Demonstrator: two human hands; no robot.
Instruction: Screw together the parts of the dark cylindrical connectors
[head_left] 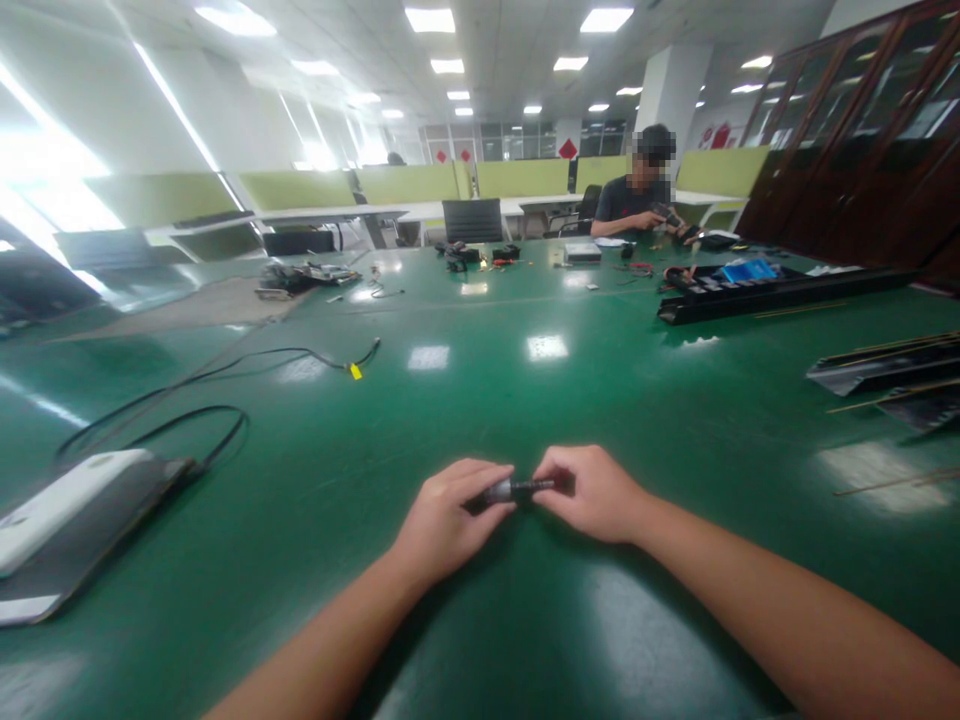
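A small dark cylindrical object with a greyish left end is held level between my two hands, just above or on the green table. My left hand is closed round its grey end, thumb and fingers on either side. The fingers of my right hand pinch its thin dark right end. Part of the object is hidden inside each hand, and I cannot make out exactly what it is.
At the left lie a grey and white device and a black cable with a yellow tag. Black metal channels stand at the right. Across the table a person handles something, near a long black tray.
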